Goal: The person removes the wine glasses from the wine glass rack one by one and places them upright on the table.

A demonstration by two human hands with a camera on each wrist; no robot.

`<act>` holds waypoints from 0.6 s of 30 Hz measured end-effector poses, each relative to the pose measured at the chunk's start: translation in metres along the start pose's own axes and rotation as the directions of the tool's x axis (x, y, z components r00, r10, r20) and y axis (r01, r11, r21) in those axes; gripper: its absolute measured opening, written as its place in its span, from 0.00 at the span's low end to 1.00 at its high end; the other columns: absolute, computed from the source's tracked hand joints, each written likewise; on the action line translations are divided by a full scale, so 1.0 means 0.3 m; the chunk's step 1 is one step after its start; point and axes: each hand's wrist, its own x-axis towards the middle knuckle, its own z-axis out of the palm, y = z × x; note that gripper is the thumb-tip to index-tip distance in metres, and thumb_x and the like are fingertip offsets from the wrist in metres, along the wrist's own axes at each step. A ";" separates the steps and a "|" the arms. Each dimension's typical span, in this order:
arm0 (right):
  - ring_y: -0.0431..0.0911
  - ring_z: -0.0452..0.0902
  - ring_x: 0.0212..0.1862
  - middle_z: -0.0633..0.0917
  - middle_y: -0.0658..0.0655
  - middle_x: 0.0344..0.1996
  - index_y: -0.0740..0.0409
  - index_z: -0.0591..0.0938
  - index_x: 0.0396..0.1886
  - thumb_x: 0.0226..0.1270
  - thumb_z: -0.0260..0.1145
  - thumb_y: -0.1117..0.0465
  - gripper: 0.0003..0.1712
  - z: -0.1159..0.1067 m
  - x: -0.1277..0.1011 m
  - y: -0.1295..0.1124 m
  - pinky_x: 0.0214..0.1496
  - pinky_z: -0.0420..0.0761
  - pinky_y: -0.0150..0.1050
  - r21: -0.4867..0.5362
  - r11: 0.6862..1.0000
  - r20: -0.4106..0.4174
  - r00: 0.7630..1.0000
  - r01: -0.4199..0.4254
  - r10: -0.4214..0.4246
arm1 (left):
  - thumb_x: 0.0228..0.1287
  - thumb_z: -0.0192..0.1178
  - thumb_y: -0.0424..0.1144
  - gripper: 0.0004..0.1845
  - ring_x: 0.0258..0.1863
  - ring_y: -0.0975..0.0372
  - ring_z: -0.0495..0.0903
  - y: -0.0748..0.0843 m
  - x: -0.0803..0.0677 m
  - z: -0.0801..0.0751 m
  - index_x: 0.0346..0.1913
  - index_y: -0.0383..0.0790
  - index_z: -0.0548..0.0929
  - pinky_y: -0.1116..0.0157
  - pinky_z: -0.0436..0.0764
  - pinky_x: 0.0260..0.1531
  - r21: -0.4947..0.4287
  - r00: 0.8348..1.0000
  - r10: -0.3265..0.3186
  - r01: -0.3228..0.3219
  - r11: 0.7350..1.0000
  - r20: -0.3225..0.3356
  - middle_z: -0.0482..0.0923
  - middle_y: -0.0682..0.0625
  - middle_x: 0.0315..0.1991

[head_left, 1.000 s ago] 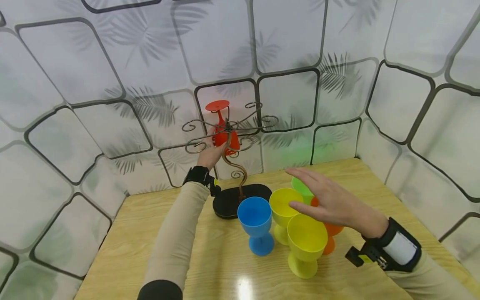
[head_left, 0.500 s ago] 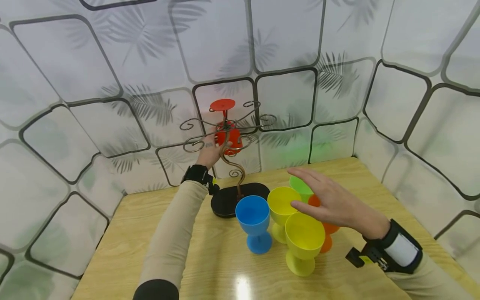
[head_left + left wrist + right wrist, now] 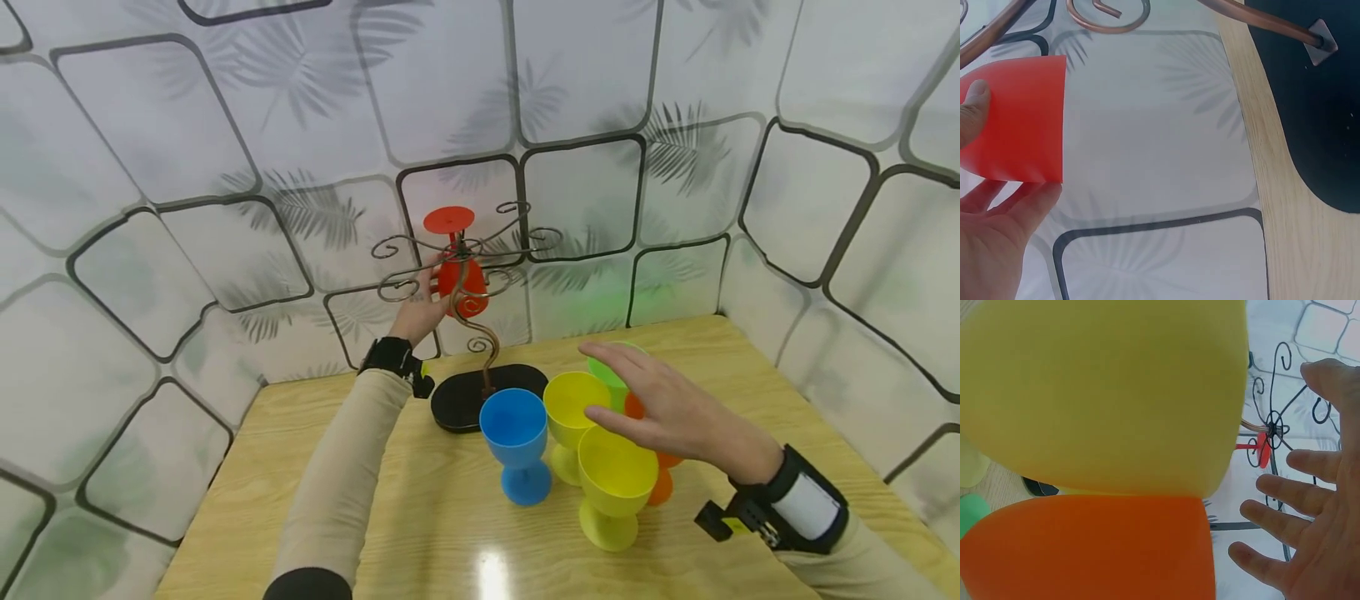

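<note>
My left hand (image 3: 416, 317) holds a red plastic goblet (image 3: 468, 287) upside down behind the metal scroll rack (image 3: 489, 342). In the left wrist view, my thumb lies on one side of the red bowl (image 3: 1022, 125) and my fingers on the other. The goblet's round foot is above the rack's curled arms, with its stem among them. My right hand (image 3: 667, 408) is held with straight, spread fingers above a group of upright goblets and touches none of them. Below it are two yellow goblets (image 3: 618, 471), an orange goblet (image 3: 660, 487) and a green goblet (image 3: 611, 379).
A blue goblet (image 3: 513, 425) stands left of the yellow ones, in front of the rack's black oval base (image 3: 453, 404). The wooden table (image 3: 420, 533) meets patterned walls at the back and right. The rack's several curled arms spread wide at the top.
My left hand has moved the inverted red goblet slightly right, bringing its stem in among the rack's arms, and its tilt has straightened. My right hand has stayed nearly still.
</note>
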 end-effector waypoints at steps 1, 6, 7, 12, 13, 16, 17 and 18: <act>0.60 0.70 0.71 0.73 0.62 0.72 0.58 0.67 0.76 0.69 0.71 0.52 0.41 0.001 0.000 -0.001 0.67 0.74 0.65 0.001 1.000 -0.002 1.000 0.000 0.000 | 0.74 0.62 0.44 0.42 0.72 0.43 0.67 0.000 -0.004 -0.003 0.82 0.56 0.50 0.45 0.78 0.61 -0.017 1.000 0.006 -0.006 1.000 0.004 0.57 0.39 0.78; 0.60 0.71 0.70 0.73 0.62 0.72 0.58 0.67 0.76 0.69 0.71 0.53 0.40 0.004 -0.001 -0.004 0.66 0.75 0.65 0.004 1.000 -0.010 1.000 0.008 -0.008 | 0.75 0.61 0.42 0.39 0.73 0.45 0.66 -0.001 -0.037 -0.021 0.81 0.54 0.53 0.47 0.76 0.63 -0.065 1.000 -0.019 0.020 0.998 0.020 0.57 0.41 0.79; 0.60 0.71 0.70 0.73 0.62 0.71 0.58 0.67 0.76 0.68 0.71 0.53 0.40 0.004 -0.002 -0.005 0.66 0.75 0.65 0.005 1.000 -0.013 1.000 0.010 -0.010 | 0.74 0.61 0.43 0.39 0.73 0.45 0.65 -0.002 -0.044 -0.026 0.81 0.53 0.54 0.46 0.75 0.64 -0.082 0.999 -0.040 0.042 0.996 0.026 0.57 0.41 0.78; 0.60 0.71 0.70 0.73 0.62 0.71 0.58 0.67 0.76 0.68 0.71 0.54 0.40 0.003 -0.002 -0.008 0.65 0.75 0.65 0.006 1.000 -0.022 1.000 0.016 -0.016 | 0.73 0.59 0.60 0.45 0.78 0.45 0.58 -0.011 -0.080 -0.068 0.82 0.44 0.53 0.45 0.65 0.73 0.017 0.971 -0.234 0.233 0.972 0.054 0.55 0.39 0.80; 0.60 0.71 0.70 0.73 0.62 0.71 0.58 0.67 0.76 0.68 0.71 0.54 0.40 0.003 -0.003 -0.008 0.65 0.75 0.65 0.007 1.000 -0.022 1.000 0.017 -0.016 | 0.72 0.57 0.62 0.47 0.78 0.44 0.57 -0.014 -0.085 -0.076 0.82 0.42 0.51 0.45 0.64 0.74 0.043 0.963 -0.263 0.261 0.964 0.064 0.53 0.38 0.81; 0.59 0.70 0.70 0.73 0.62 0.72 0.57 0.67 0.76 0.68 0.71 0.54 0.40 0.003 -0.003 -0.008 0.65 0.74 0.66 0.008 1.000 -0.019 1.000 0.017 -0.017 | 0.71 0.55 0.66 0.52 0.79 0.43 0.56 -0.023 -0.093 -0.097 0.84 0.43 0.43 0.44 0.63 0.74 0.067 0.950 -0.302 0.297 0.953 0.081 0.49 0.38 0.82; 0.59 0.70 0.70 0.73 0.62 0.72 0.57 0.67 0.76 0.68 0.71 0.54 0.40 0.003 -0.003 -0.008 0.65 0.74 0.66 0.011 1.000 -0.018 1.000 0.018 -0.017 | 0.71 0.55 0.65 0.51 0.78 0.42 0.56 -0.027 -0.093 -0.102 0.84 0.44 0.43 0.44 0.64 0.74 0.062 0.953 -0.293 0.288 0.956 0.079 0.49 0.38 0.82; 0.59 0.70 0.70 0.73 0.61 0.72 0.57 0.67 0.76 0.68 0.71 0.54 0.40 0.004 -0.003 -0.008 0.66 0.74 0.66 0.012 1.000 -0.018 1.000 0.018 -0.018 | 0.72 0.57 0.63 0.50 0.78 0.41 0.56 -0.032 -0.090 -0.106 0.83 0.43 0.43 0.43 0.65 0.73 0.040 0.963 -0.259 0.257 0.966 0.073 0.49 0.37 0.81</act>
